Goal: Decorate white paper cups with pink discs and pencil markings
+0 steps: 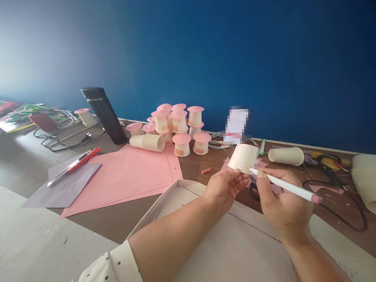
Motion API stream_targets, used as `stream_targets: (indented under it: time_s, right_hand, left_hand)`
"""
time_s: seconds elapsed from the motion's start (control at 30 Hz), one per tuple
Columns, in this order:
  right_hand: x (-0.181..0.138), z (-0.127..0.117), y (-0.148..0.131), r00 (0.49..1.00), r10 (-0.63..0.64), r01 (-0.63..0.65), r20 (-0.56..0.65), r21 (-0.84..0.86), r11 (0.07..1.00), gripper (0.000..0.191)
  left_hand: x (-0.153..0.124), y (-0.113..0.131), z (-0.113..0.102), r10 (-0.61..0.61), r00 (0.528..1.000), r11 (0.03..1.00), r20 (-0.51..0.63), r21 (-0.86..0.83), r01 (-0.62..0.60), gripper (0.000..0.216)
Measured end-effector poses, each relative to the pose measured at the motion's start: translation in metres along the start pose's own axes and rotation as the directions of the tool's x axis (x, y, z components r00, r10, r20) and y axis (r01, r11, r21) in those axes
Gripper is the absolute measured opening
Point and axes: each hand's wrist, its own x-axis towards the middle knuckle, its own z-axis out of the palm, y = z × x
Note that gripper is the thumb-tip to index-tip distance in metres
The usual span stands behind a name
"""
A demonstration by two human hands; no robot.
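My left hand [223,189] is closed round a white paper cup [243,157], held on its side above the table. My right hand [282,203] grips a white pencil [288,187] with a pink eraser end, its tip touching the cup's rim. Both hands hover over the far edge of a shallow white cardboard box lid [177,191]. Black scissors [255,191] lie partly hidden under my hands.
Pink paper sheets [130,172] and a grey sheet with a red utility knife [75,164] lie to the left. Behind stand a pile of pink-lidded cups [178,127], a stack of cups lying down [147,142], a black flask [105,114], another cup [286,156], and cables.
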Motion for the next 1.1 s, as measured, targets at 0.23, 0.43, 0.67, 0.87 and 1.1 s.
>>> stream_targets:
  time_s: [0.23,0.43,0.67,0.87,1.1]
  right_hand:
    - [-0.0001,0.0004,0.0005,1.0,0.014,-0.014,0.002,-0.008,1.0,0.018]
    - [0.0001,-0.0007,-0.0005,0.998,0.053,-0.053,0.017,0.018,0.998,0.02]
    - [0.0004,-0.0028,-0.0022,0.994,0.1,-0.097,-0.035,0.076,0.992,0.02]
    - [0.0011,-0.0026,-0.0023,0.997,0.071,-0.071,-0.004,0.084,0.994,0.019]
    - [0.0013,-0.0023,-0.0041,0.999,0.036,-0.036,0.006,0.073,0.997,0.018]
  left_hand:
    - [-0.0003,-0.0003,0.0005,0.004,1.0,1.0,-0.007,-0.001,-0.004,0.017]
    - [-0.0002,-0.0003,0.0003,0.006,1.0,1.0,-0.003,-0.011,-0.006,0.016]
    - [0.0007,-0.0008,-0.0013,0.013,1.0,1.0,-0.008,-0.015,-0.013,0.013]
    - [0.0005,-0.0002,-0.001,0.0,1.0,1.0,-0.013,-0.013,0.0,0.014]
    - [0.0004,0.0003,-0.0009,-0.006,1.0,1.0,0.001,0.0,0.006,0.015]
